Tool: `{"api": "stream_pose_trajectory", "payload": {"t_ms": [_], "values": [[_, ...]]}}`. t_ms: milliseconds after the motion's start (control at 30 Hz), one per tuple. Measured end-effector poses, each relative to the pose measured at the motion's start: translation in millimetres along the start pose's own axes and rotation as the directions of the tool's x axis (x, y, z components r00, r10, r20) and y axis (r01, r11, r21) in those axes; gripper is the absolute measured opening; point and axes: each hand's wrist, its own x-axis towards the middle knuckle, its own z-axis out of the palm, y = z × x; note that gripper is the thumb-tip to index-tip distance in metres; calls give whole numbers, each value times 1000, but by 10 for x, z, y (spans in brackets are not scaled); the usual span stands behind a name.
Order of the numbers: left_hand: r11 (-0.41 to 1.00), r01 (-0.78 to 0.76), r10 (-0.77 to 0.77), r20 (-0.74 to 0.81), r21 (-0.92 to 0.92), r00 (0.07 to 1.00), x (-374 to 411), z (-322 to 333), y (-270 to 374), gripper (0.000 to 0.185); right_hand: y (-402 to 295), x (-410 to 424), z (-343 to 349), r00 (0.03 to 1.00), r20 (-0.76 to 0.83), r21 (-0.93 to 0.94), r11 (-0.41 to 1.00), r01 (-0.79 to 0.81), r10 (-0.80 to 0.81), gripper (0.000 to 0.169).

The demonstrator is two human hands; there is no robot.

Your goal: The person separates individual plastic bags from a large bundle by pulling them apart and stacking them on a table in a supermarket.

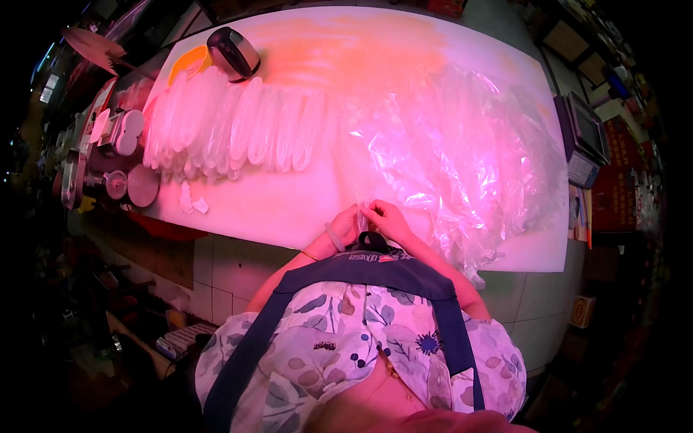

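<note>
At the near edge of the white table, close to my apron, both hands meet on a narrow strip of clear plastic. My left hand wears a pale bangle and pinches the strip from one side. Opposite it, my right hand has thumb and fingers closed on the same strip. To the right spreads a crinkled heap of clear plastic bags or film, part of it hanging over the near edge. Several long, folded clear plastic bundles lie side by side on the left.
Behind the bundles are a yellow container and a black and silver appliance. White scraps lie near the left edge. A keypad machine with a screen stands beyond the right edge. Jars and tins crowd the left end.
</note>
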Motion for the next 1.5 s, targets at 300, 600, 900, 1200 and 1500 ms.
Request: {"api": "stream_pose_trajectory", "payload": {"t_ms": [300,600,900,1200,1500], "values": [[994,49,-70,-208,-102,976,-85,143,223,25,16,-10,-104,988,-151,160,985,64,-40,23],[856,-489,518,-256,170,816,-116,259,335,25,-43,-171,-312,920,-384,-24,994,-102,85,23],[627,-473,671,-120,619,732,-117,729,308,21,-741,-231,-109,805,-221,-688,673,272,-551,27],[529,-552,774,-100,645,625,-192,879,221,14,-614,-190,-248,792,-285,-695,685,217,-540,12],[436,-342,591,22,833,807,-267,535,26,32,-444,-203,-223,922,-313,-264,954,145,-227,17]]}}
